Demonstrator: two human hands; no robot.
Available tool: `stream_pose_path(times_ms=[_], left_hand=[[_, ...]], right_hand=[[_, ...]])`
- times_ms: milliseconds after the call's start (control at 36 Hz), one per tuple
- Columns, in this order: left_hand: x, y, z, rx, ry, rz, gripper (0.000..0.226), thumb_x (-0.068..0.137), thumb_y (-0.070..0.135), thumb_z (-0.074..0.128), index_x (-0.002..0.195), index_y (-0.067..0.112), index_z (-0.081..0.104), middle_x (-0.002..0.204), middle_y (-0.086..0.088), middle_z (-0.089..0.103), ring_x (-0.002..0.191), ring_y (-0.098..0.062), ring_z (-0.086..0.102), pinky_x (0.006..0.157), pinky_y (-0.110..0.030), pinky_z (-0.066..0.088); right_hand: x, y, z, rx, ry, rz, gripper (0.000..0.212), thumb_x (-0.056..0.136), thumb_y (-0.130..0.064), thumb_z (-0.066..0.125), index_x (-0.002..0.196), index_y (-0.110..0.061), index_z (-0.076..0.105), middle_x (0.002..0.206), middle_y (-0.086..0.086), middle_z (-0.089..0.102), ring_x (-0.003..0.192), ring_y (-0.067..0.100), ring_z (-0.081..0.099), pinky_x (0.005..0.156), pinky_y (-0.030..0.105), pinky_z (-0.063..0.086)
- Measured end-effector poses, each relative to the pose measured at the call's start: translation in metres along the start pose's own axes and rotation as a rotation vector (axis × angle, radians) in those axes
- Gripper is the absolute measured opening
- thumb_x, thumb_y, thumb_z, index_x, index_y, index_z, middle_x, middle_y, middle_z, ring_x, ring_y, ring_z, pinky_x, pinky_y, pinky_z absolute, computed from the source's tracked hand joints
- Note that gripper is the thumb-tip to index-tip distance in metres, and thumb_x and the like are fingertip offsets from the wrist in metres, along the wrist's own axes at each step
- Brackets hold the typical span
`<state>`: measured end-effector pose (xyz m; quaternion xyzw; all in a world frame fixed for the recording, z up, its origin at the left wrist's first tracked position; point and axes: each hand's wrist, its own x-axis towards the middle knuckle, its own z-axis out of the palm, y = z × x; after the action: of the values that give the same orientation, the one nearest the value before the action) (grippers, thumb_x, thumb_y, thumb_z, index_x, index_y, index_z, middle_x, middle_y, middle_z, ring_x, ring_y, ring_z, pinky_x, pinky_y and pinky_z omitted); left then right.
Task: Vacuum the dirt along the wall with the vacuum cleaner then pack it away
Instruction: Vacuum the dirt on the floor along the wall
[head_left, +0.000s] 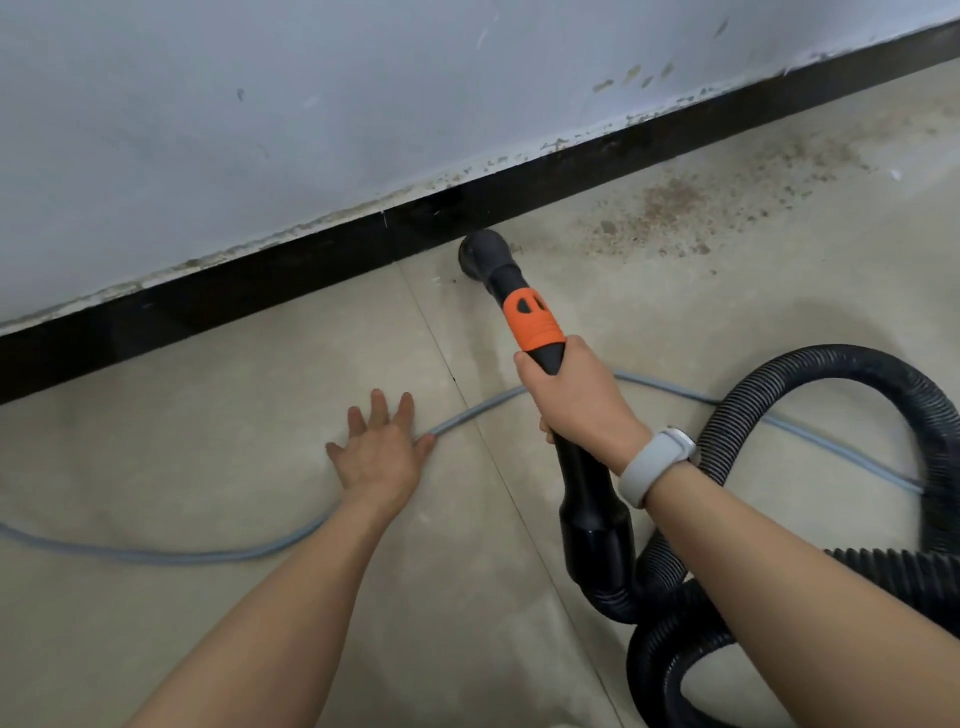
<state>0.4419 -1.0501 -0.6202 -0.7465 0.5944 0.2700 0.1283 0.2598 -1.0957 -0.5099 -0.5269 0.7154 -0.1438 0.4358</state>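
Item: vacuum nozzle (483, 253), black, round-mouthed. It is set down on the floor (623, 322) right against the black skirting board (260, 291), at the left edge of the dirt; likely placed there so the suction reaches the seam where wall and floor meet.

Item: vacuum wand (532, 322), black with an orange collar. It runs from the nozzle back toward the near right, tilted low so the mouth sits flat to the floor.

Item: right hand (576, 395), fingers wrapped round the wand just behind the orange collar. The grip is high on the tube, which seems to give close steering of the nozzle. A pale wristband (657, 462) sits on that wrist.

Item: left hand (382, 449), fingers straight and spread, palm flat on the floor, holding nothing. It looks to be a prop for the person's weight while leaning low toward the wall. Its thumb side touches the grey cable (208, 556).

Item: grey cable, lying loose across the floor from near left, passing behind the right hand, to the right.

Item: ribbed black hose (831, 364), looped at near right; the slack probably leaves room to travel rightward.

Item: dirt (675, 208), brown grit strewn along the skirting to the right of the nozzle and thinning toward far right. By the look of it, most of the vacuuming remains; packing away is not yet begun.

Item: wall (311, 104), pale and scuffed.
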Motion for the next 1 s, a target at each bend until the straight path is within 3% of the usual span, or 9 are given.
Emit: stream_pose_path(times_ms=[83, 194, 306, 583, 722, 861, 1000], left_hand=[[0.0, 0.0, 0.003, -0.04, 0.004, 0.0, 0.06, 0.097, 0.053, 0.037, 0.149, 0.031, 0.017, 0.159, -0.001, 0.006, 0.143, -0.032, 0.01, 0.102, -0.057, 0.037], [0.0, -0.001, 0.001, -0.056, 0.001, -0.001, 0.06, 0.097, 0.053, 0.037, 0.149, 0.031, 0.018, 0.159, -0.002, 0.006, 0.143, -0.033, 0.01, 0.102, -0.057, 0.037], [0.001, -0.001, 0.001, -0.055, 0.002, -0.005, 0.059, 0.097, 0.053, 0.037, 0.149, 0.031, 0.019, 0.158, -0.002, 0.007, 0.143, -0.032, 0.011, 0.102, -0.055, 0.039], [0.004, -0.004, 0.004, -0.031, 0.005, 0.017, 0.058, 0.097, 0.051, 0.038, 0.148, 0.029, 0.02, 0.157, -0.002, 0.009, 0.141, -0.032, 0.014, 0.099, -0.055, 0.042], [0.005, -0.004, 0.003, -0.033, -0.013, 0.009, 0.058, 0.098, 0.051, 0.036, 0.149, 0.03, 0.017, 0.158, 0.0, 0.006, 0.143, -0.032, 0.01, 0.102, -0.055, 0.04], [0.002, -0.002, 0.004, -0.024, -0.004, 0.001, 0.058, 0.099, 0.051, 0.035, 0.15, 0.031, 0.015, 0.159, 0.001, 0.004, 0.144, -0.03, 0.008, 0.101, -0.055, 0.04], [0.003, -0.005, 0.003, -0.032, -0.008, 0.01, 0.059, 0.098, 0.051, 0.037, 0.15, 0.032, 0.017, 0.159, 0.001, 0.006, 0.144, -0.03, 0.01, 0.102, -0.054, 0.039]], right_hand=[[-0.01, -0.002, -0.005, -0.029, 0.0, -0.032, 0.031, 0.091, -0.04, 0.054, 0.092, -0.011, 0.043, 0.075, 0.012, 0.059, 0.053, 0.029, 0.061, 0.047, 0.033, 0.052], [-0.026, 0.006, 0.007, -0.231, -0.098, -0.066, 0.035, 0.089, -0.045, 0.055, 0.097, -0.013, 0.045, 0.082, 0.011, 0.062, 0.07, 0.033, 0.065, 0.065, 0.044, 0.057], [-0.037, 0.018, 0.018, -0.334, -0.154, -0.057, 0.033, 0.091, -0.045, 0.053, 0.098, -0.015, 0.042, 0.078, 0.003, 0.056, 0.072, 0.03, 0.061, 0.066, 0.04, 0.055], [0.009, 0.007, 0.009, -0.229, -0.038, -0.001, 0.036, 0.09, -0.042, 0.055, 0.1, -0.01, 0.043, 0.089, 0.015, 0.063, 0.072, 0.036, 0.065, 0.068, 0.048, 0.057], [0.023, -0.003, -0.003, -0.084, -0.011, 0.054, 0.035, 0.092, -0.035, 0.055, 0.106, -0.004, 0.046, 0.088, 0.015, 0.06, 0.052, 0.027, 0.061, 0.047, 0.034, 0.055], [-0.001, -0.002, -0.003, -0.111, -0.066, -0.016, 0.031, 0.09, -0.036, 0.056, 0.096, -0.008, 0.046, 0.074, 0.011, 0.059, 0.047, 0.025, 0.059, 0.042, 0.028, 0.048], [-0.032, 0.001, 0.007, -0.269, -0.152, -0.125, 0.034, 0.089, -0.043, 0.056, 0.098, -0.013, 0.045, 0.08, 0.01, 0.061, 0.069, 0.033, 0.064, 0.065, 0.043, 0.056]])
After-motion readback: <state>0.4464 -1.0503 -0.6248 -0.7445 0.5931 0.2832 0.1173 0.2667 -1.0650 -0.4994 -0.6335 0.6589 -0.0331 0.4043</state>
